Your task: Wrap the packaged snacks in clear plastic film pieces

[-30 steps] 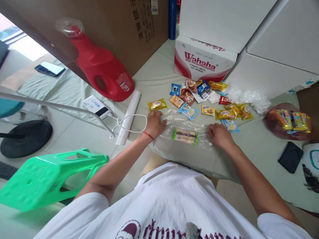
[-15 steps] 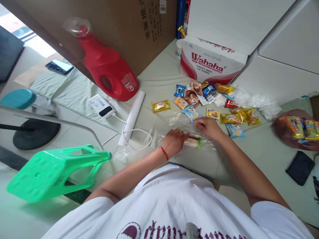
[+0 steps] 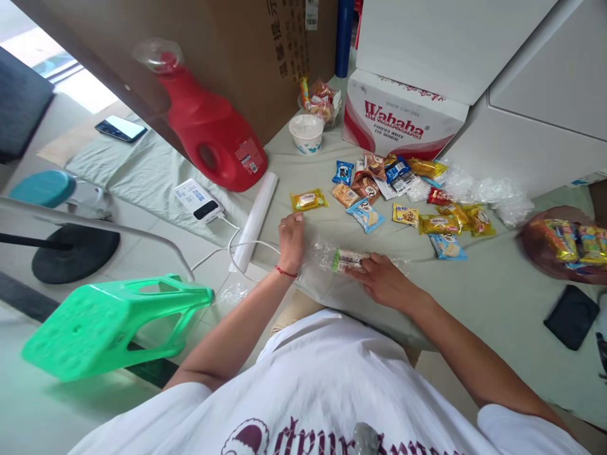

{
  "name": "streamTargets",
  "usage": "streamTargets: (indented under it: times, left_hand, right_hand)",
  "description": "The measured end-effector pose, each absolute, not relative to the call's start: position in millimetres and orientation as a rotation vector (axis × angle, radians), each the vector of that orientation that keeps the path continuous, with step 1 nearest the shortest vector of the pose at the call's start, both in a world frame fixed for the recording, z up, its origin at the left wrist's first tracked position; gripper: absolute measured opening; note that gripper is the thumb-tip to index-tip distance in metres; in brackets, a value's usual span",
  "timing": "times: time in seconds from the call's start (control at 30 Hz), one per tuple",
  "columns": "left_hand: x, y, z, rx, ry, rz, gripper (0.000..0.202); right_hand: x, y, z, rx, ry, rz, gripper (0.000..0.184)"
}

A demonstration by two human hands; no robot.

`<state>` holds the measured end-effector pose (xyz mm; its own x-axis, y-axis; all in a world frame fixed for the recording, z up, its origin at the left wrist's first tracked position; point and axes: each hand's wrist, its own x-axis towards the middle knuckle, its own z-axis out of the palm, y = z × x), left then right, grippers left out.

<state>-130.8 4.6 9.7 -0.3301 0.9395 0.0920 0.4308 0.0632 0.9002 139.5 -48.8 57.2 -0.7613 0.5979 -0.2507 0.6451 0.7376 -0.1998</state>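
Snack bar (image 3: 348, 260), green-ended, print too small to read, lies in crinkled clear film (image 3: 322, 251) on pale cloth (image 3: 478, 297), box (image 3: 403, 120) beyond marked "Wahaha Purified Water for Drinking", right hand (image 3: 385, 279) laid over bar, left hand (image 3: 291, 243) at film's left end, cannot tell if either grips, glossy packets (image 3: 364, 215) and smooth red jug (image 3: 208, 126) farther back.

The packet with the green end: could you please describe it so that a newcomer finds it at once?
From the big Wahaha box, come toward the white shirt, past the scattered snacks. The packet lies partly under the right hand, with crinkled clear film beside it. Unlike those snacks, it shows a bright green end.
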Motion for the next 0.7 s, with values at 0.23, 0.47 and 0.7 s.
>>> streamTargets:
  times: [0.23, 0.47, 0.7]
  left_hand:
    - [-109.6, -23.8, 49.7, 1.907, 1.784, 0.337, 0.018]
    - [-56.5, -39.8, 57.3, 1.668, 1.511, 0.459, 0.042]
    - [-37.2, -49.9, 42.6, 2.049, 1.77, 0.242, 0.03]
  right_hand:
    - [137.6, -50.9, 64.7, 1.067, 2.758, -0.479, 0.053]
    - [145.2, -50.5, 61.1, 1.075, 2.883, -0.672, 0.045]
    - [195.4, -60.8, 37.1, 2.169, 2.679, -0.506, 0.043]
